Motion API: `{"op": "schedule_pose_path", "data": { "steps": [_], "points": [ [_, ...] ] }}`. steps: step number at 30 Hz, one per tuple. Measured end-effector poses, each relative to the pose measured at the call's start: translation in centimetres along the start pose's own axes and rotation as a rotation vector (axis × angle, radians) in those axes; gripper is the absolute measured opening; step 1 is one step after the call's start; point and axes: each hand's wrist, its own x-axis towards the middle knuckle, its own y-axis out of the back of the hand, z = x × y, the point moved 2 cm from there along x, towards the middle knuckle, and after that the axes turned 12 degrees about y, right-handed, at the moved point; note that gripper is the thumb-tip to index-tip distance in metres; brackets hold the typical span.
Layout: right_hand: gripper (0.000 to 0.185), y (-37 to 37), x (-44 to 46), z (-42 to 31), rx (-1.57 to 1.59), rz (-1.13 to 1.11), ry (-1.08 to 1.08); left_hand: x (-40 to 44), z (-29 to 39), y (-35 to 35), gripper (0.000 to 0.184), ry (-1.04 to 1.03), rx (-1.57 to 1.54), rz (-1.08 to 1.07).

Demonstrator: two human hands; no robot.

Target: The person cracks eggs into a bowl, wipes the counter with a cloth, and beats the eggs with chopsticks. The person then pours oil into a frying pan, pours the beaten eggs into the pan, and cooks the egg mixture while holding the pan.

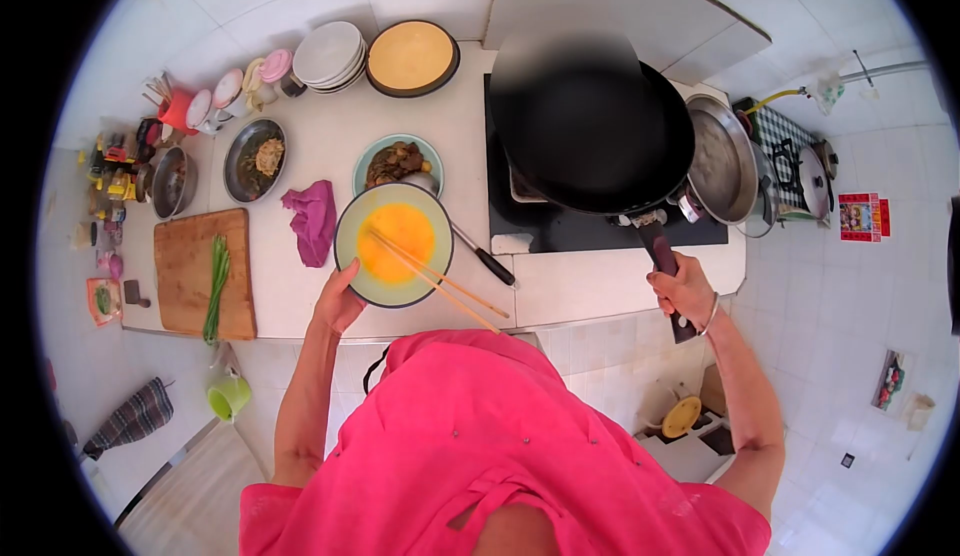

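Surface (590,281) across mid-frame carries a board (182,271) of uncut scallions (217,281) at left; egg (411,234) in the bowl (348,234) appears beaten, left fingers (346,276) gripping it, right fingers (662,284) clenched around the wok handle (660,250).

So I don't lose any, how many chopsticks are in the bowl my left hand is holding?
2: one chopstick slants across the bowl, the other lies nearer you; both reach from the yellow liquid out past the rim. Any sunk in the liquid would be hidden.

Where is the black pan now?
The pan is right of centre in the head view, over the stove, beside the metal pot, held by the right hand.
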Motion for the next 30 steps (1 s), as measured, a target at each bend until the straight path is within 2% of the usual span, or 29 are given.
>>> {"op": "schedule_pose_path", "data": {
  "steps": [11, 13, 30],
  "points": [
    [0.013, -4.8, 3.8, 8.3, 0.045, 0.208, 0.228, 0.3, 1.3, -1.1, 0.051, -0.019, 0.02, 0.023],
    [0.012, -5.7, 4.4, 9.4, 0.089, 0.227, 0.231, 0.6, 1.5, -1.0, 0.057, -0.012, 0.022, 0.026],
    [0.01, -10.8, 7.0, 11.6, 0.381, 0.267, 0.261, 2.3, 4.1, -6.3, 0.054, -0.037, 0.104, 0.003]
  ]
}}
